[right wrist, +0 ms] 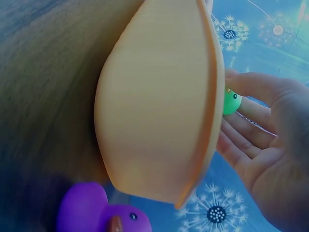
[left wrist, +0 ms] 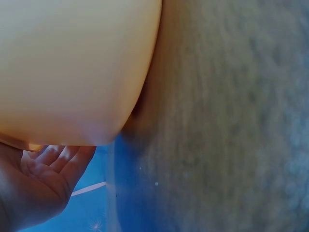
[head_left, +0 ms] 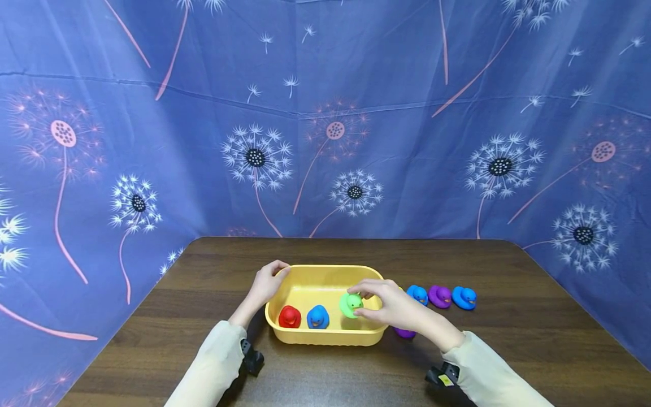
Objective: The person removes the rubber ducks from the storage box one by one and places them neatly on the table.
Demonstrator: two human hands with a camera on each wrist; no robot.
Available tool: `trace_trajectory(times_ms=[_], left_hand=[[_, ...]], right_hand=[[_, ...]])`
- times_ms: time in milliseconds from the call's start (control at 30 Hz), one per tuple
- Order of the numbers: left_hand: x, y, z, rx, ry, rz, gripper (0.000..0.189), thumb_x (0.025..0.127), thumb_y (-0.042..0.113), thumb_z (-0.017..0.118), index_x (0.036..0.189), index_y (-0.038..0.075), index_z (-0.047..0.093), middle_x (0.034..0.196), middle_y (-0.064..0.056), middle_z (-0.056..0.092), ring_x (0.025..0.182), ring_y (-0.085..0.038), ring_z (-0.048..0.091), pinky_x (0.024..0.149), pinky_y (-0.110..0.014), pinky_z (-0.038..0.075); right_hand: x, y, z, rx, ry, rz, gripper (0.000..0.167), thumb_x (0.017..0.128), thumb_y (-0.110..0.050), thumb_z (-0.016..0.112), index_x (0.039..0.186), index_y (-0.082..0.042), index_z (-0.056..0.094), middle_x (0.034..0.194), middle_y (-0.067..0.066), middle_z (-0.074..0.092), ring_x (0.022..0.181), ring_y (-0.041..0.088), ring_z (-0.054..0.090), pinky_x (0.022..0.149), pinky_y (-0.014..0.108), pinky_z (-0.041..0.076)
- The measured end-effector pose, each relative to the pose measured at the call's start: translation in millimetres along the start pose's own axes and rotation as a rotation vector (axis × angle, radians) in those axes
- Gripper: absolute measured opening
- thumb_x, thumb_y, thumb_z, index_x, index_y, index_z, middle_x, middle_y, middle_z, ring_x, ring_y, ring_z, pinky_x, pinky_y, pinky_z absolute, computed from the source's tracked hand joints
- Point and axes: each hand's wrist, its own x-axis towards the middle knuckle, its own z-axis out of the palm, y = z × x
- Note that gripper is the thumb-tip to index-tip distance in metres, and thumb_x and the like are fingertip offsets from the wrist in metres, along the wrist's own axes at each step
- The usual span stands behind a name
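Observation:
A yellow plastic tub (head_left: 325,338) stands on the table with a red rubber duck (head_left: 290,317) and a blue rubber duck (head_left: 318,317) inside it. My right hand (head_left: 389,302) pinches a green rubber duck (head_left: 350,305) between thumb and fingers, over the tub's right part. In the right wrist view the green duck (right wrist: 232,102) peeks out past the tub's rim. My left hand (head_left: 265,284) holds the tub's left rim near the far corner. From the left wrist, the tub wall (left wrist: 72,72) covers part of this hand's fingers (left wrist: 72,162).
To the right of the tub, a blue duck (head_left: 417,294), a purple duck (head_left: 440,296) and another blue duck (head_left: 464,298) line up. Another purple duck (head_left: 405,333) lies under the right forearm, beside the tub. Behind the wooden table (head_left: 513,339) hangs a blue dandelion-print cloth (head_left: 417,169).

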Motion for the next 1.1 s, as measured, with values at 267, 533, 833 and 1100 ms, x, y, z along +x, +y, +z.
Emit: trace_trajectory(times_ms=[267, 533, 833, 1100], left_hand=[[0.0, -2.4, 0.9, 0.007, 0.000, -0.009, 0.014, 0.091, 0.014, 0.060, 0.097, 0.003, 0.067, 0.092, -0.012, 0.070, 0.083, -0.021, 0.062, 0.075, -0.032, 0.046], [0.3, -2.7, 1.3, 0.004, 0.002, -0.009, 0.014, 0.091, 0.014, 0.060, 0.096, 0.004, 0.067, 0.091, -0.012, 0.071, 0.081, -0.020, 0.061, 0.074, -0.031, 0.046], [0.6, -3.5, 1.8, 0.005, -0.003, -0.005, 0.015, 0.091, 0.015, 0.060, 0.097, 0.003, 0.067, 0.091, -0.012, 0.070, 0.082, -0.020, 0.061, 0.074, -0.031, 0.046], [0.3, -2.7, 1.2, 0.013, -0.018, -0.018, 0.016, 0.092, 0.015, 0.058, 0.098, 0.003, 0.067, 0.093, -0.012, 0.070, 0.084, -0.022, 0.062, 0.075, -0.035, 0.048]], right_hand=[[-9.1, -1.0, -12.5, -0.003, 0.014, 0.049, 0.032, 0.079, -0.017, 0.075, 0.108, -0.007, 0.065, 0.101, 0.000, 0.067, 0.087, 0.010, 0.061, 0.076, 0.030, 0.053], [-17.0, 1.3, -19.6, -0.013, 0.030, 0.078, 0.032, 0.078, -0.017, 0.076, 0.107, -0.008, 0.065, 0.102, 0.000, 0.066, 0.086, 0.008, 0.062, 0.075, 0.029, 0.053], [-24.8, 7.0, -30.0, -0.047, 0.110, 0.017, 0.030, 0.077, -0.015, 0.076, 0.105, -0.008, 0.067, 0.099, -0.001, 0.067, 0.084, 0.009, 0.062, 0.073, 0.029, 0.053], [-34.7, 9.5, -37.4, -0.041, 0.111, 0.052, 0.031, 0.078, -0.016, 0.076, 0.108, -0.009, 0.066, 0.101, -0.003, 0.066, 0.086, 0.007, 0.061, 0.073, 0.033, 0.053]])
